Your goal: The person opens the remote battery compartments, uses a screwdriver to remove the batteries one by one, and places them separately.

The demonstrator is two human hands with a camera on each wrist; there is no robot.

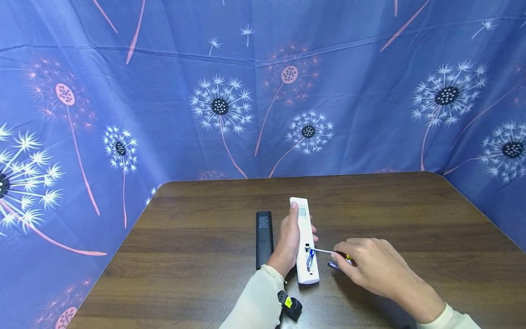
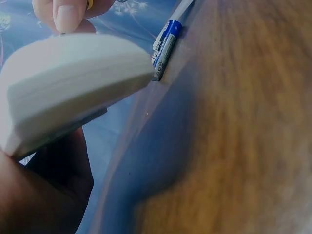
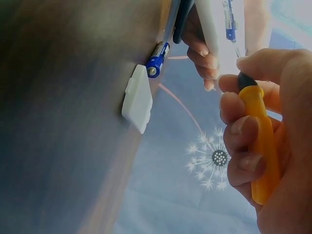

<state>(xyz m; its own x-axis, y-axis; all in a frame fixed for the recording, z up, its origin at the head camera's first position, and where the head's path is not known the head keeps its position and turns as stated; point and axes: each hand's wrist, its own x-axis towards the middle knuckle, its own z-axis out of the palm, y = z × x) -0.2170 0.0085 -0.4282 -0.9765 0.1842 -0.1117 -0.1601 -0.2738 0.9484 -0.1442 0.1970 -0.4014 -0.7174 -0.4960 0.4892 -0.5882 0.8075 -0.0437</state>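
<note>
My left hand (image 1: 287, 244) grips a white remote control (image 1: 305, 228), its back turned up and its thumb along one edge. In the remote's uncovered compartment sits a blue battery (image 1: 311, 259), somewhat slanted. My right hand (image 1: 376, 265) holds a screwdriver (image 3: 265, 151) by its yellow handle with a black collar. The thin shaft reaches across to the compartment, near the battery's upper end; the exact contact of the tip cannot be made out. A second blue battery (image 3: 157, 59) lies on the table beside a white battery cover (image 3: 138, 100), between remote and right hand.
A black remote control (image 1: 264, 237) lies on the brown wooden table (image 1: 185, 256), left of my left hand. Behind the table hangs a blue cloth (image 1: 172, 114) with dandelion prints. A black wrist device (image 1: 291, 306) sits at my left sleeve.
</note>
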